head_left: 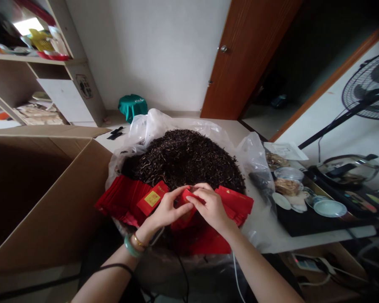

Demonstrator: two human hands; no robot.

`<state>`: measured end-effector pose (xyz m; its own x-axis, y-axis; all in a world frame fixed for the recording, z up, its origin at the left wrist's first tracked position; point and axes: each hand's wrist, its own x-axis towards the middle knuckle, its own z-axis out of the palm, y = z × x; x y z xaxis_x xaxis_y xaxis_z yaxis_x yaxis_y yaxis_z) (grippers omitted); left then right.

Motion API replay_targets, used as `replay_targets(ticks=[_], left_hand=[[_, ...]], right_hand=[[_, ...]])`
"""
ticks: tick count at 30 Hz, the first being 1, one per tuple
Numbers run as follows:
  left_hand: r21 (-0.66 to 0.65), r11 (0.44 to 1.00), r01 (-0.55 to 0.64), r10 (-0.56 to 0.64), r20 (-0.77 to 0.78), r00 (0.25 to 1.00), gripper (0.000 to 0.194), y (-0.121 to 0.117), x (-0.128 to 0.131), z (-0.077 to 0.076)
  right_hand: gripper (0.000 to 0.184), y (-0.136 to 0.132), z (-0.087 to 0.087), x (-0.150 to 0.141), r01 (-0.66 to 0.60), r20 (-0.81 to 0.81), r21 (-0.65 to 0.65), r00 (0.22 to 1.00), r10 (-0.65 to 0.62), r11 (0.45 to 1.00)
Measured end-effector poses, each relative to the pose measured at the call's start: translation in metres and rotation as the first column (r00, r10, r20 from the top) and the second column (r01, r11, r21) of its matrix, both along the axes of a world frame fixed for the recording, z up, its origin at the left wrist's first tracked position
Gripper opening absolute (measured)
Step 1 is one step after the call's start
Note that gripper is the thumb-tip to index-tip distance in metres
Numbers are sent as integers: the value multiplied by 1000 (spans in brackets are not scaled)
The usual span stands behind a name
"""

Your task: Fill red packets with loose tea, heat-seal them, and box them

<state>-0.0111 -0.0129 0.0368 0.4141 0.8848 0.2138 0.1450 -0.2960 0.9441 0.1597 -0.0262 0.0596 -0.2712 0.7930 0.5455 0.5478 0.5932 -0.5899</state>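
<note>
Left hand (167,209) and right hand (211,206) have their fingers (197,197) pressed together on a red paper packet (187,194), held just above further red packets (123,198) fanned along the near edge of a heap of dark, twisted loose tea leaves (183,160). The heap lies in a crinkled clear plastic bag (154,128) on a pale surface (265,235), beside an open corrugated cardboard box (41,189) and a black tea tray (306,223) bearing small saucers (330,208).

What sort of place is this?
Probably a tea-packing room, perhaps in a home: a heap of dried tea leaves in a plastic bag, stacks of red packets, and a black tea tray.
</note>
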Motion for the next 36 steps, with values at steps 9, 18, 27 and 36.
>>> replay_targets(ticks=[9, 18, 27, 36], left_hand=[[-182, 983, 32, 7, 211, 977, 44, 0, 7, 0], [-182, 983, -8, 53, 242, 969, 44, 0, 7, 0], [-242, 966, -92, 162, 290, 943, 47, -1, 8, 2], [-219, 938, -269, 330, 333, 883, 40, 0, 6, 2]], right_hand=[[8, -5, 0, -3, 102, -165, -12, 981, -103, 995], [15, -1, 3, 0, 84, -159, -87, 982, -97, 993], [15, -1, 5, 1, 26, -141, -173, 989, -51, 985], [27, 0, 4, -1, 20, -314, -441, 933, -175, 897]])
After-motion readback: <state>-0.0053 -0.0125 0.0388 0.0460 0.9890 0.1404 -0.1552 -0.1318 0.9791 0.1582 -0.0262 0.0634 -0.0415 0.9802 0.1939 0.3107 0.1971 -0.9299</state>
